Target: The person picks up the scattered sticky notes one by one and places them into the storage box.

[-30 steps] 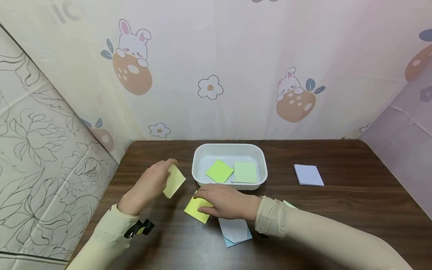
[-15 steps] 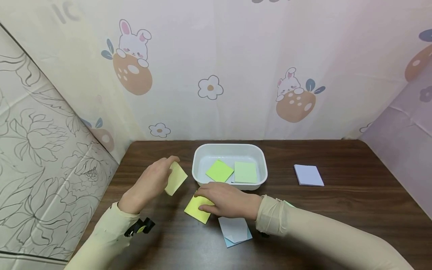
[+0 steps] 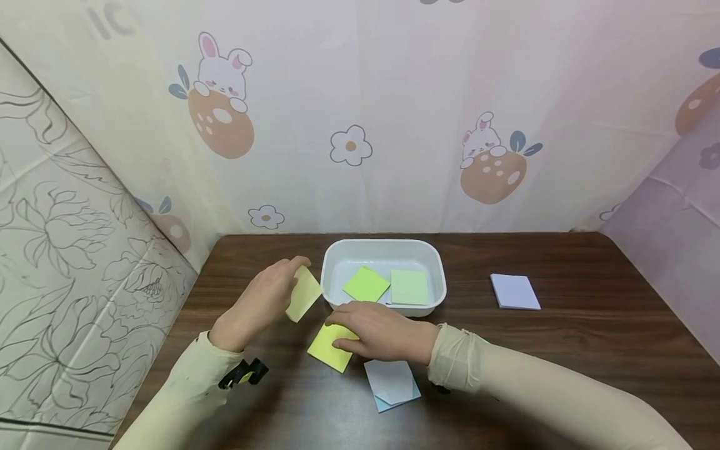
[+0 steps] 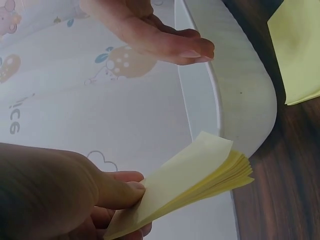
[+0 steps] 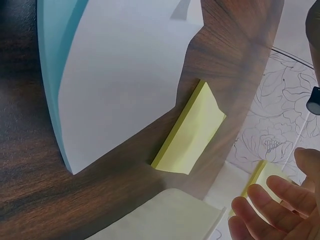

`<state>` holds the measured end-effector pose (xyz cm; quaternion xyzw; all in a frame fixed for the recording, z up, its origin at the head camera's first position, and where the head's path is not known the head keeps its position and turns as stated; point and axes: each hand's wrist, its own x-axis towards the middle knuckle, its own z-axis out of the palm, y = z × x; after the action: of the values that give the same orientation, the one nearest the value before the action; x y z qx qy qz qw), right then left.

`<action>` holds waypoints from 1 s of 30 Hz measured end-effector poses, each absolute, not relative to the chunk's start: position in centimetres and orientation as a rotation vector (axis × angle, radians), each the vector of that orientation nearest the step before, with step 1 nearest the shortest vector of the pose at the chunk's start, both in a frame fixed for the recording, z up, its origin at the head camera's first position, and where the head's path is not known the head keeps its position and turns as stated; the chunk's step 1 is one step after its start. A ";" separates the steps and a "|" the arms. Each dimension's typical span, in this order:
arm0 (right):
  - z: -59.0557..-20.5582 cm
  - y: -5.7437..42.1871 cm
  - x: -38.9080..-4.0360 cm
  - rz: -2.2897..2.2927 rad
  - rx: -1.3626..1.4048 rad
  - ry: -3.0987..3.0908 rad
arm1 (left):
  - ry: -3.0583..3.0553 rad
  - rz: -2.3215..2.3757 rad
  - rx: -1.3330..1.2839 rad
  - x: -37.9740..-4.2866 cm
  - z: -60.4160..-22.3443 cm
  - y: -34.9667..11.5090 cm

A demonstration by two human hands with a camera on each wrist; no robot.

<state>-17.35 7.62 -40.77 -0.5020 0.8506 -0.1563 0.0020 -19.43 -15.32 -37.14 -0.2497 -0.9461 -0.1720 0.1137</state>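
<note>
Paper pad [image 3: 304, 294], pale yellow, pinched in my left grip [image 3: 260, 304]; my right grip [image 3: 375, 330], loosely spread, hovers above brighter pad [image 3: 328, 351], white container [image 3: 384, 252] just beyond.

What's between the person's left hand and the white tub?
The pale yellow note pad, pinched in the left hand, lies there in the head view; whether it touches the white tub is unclear.

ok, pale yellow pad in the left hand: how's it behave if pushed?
The pale yellow pad probably bends: its sheets fan apart at the free end. Likely light, since the left hand pinches it near one end. Being flat, it shouldn't roll.
</note>
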 end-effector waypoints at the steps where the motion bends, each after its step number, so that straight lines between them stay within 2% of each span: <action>1: -40.7 7.7 -17.4 -0.488 -1.567 2.671 | -2.771 -0.505 -0.739 -19.5 -37.1 -15.3; 30: -40.8 9.1 -17.5 -0.467 -1.558 2.687 | -2.771 -0.486 -0.765 -20.4 -36.9 -13.7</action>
<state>-17.53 9.05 -40.76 -0.4960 0.8555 -0.1488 0.0001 -20.39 -13.71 -36.95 -0.2608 -0.9444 -0.1657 0.1126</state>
